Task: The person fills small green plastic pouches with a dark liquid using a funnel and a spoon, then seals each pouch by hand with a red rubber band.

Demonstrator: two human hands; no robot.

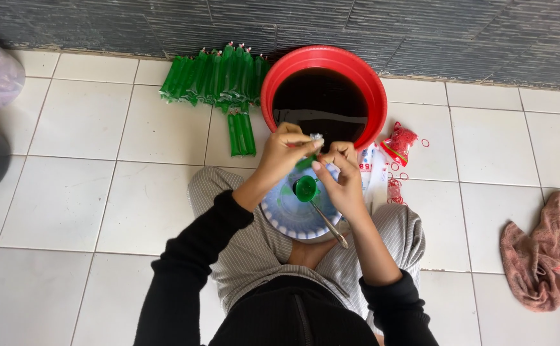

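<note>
Between your hands, the thin green plastic tube (306, 160) ran upright, your left hand (281, 156) pinching its top and your right hand (342, 176) clamped lower, above the green funnel (305, 188).

Both hands meet over a blue-rimmed plate (286, 214) on the lap: the left hand (284, 154) and right hand (342, 176) pinch a small plastic pouch (307, 160) between their fingers (315, 142). Just below the fingers sits a green funnel (305, 188); beyond them, a red basin (323, 96) of dark liquid.
</note>
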